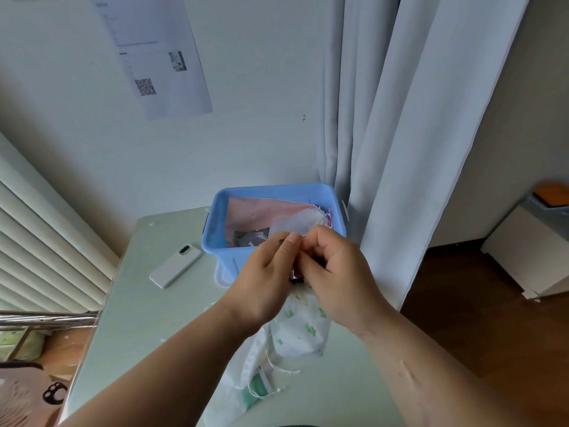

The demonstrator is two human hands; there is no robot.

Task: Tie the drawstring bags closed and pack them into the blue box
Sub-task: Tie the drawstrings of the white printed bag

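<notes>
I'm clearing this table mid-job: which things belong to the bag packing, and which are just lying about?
In the job: light blue plastic box; pink cloth bag inside it; white cloth bag with green cactus print, held at its top by left hand and right hand; white drawstring bag lying nearest.
Lying about: white rectangular phone; printed paper sheet on the wall; grey curtain.

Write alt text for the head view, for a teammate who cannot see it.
The left hand and right hand pinch the gathered top of a cactus-print bag that hangs below them, in front of the blue box. The box holds a pink bag; a second white bag lies on the table nearer the camera, a white phone left of the box.
</notes>
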